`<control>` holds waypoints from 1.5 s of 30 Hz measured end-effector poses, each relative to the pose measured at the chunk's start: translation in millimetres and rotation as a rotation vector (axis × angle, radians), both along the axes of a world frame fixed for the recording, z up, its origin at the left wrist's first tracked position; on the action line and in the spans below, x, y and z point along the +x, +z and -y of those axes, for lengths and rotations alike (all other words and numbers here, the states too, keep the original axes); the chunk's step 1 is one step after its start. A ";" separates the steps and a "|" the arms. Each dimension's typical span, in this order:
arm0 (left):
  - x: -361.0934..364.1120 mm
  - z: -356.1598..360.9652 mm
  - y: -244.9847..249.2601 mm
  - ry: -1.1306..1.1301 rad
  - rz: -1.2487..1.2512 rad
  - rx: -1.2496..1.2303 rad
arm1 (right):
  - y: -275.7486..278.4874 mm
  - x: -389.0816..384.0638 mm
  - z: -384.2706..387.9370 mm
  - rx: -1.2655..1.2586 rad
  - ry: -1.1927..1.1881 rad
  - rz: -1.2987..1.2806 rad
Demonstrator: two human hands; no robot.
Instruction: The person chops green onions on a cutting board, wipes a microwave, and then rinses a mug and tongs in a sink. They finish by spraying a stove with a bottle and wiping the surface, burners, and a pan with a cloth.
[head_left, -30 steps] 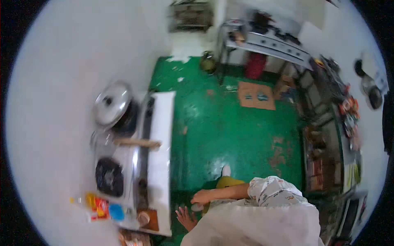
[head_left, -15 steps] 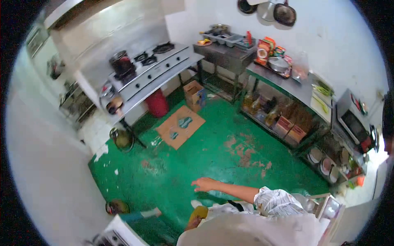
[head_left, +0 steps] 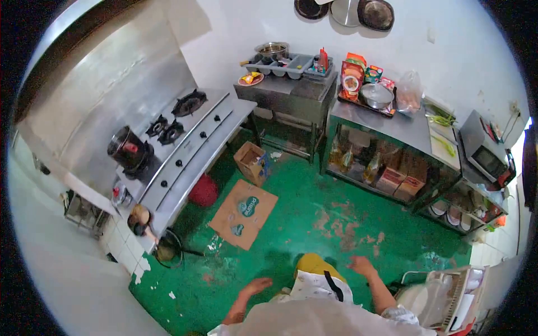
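Observation:
My left hand (head_left: 258,286) is held out at the lower middle, over the green floor (head_left: 291,218), with loosely stretched fingers and nothing in it. To the right of my body, my right hand (head_left: 361,266) hangs over the floor, also empty, its fingers loosely extended. Neither hand touches an object. Between them show yellow clothing (head_left: 316,263) and a white cloth with a black strap (head_left: 334,285). A flattened cardboard sheet (head_left: 227,224) lies on the floor ahead of my left hand.
On the left stands a stove (head_left: 199,147) with a dark pot (head_left: 125,147). A cardboard box (head_left: 250,162) sits beyond the sheet. Steel counters line the back, with a tray (head_left: 291,66), food packets (head_left: 353,75) and a microwave (head_left: 486,154). A dish rack (head_left: 448,305) is lower right.
The view has shifted closer to the stove and counters. My right hand has moved from in front of my body out to the right, and my left hand now shows clearly.

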State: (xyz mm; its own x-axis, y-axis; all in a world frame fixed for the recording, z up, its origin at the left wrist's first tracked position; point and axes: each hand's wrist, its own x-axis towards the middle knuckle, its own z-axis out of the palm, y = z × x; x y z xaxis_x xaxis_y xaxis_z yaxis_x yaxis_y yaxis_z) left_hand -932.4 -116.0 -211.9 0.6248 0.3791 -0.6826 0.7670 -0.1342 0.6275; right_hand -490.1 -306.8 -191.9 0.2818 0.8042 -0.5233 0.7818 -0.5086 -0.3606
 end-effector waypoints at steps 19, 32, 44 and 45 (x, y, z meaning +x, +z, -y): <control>335.9 -555.1 111.6 0.517 0.541 0.030 | 142.1 183.9 -705.3 0.736 0.006 -0.193; 468.9 -939.4 165.0 0.832 0.791 0.586 | 122.6 157.8 -1131.8 0.682 -0.753 -1.333; 501.3 -978.9 151.1 0.641 0.575 1.331 | 139.0 155.4 -1171.1 0.812 -0.613 -0.573; 504.4 -981.2 158.0 0.663 0.614 1.360 | 174.2 148.5 -1165.1 0.897 -0.454 -0.474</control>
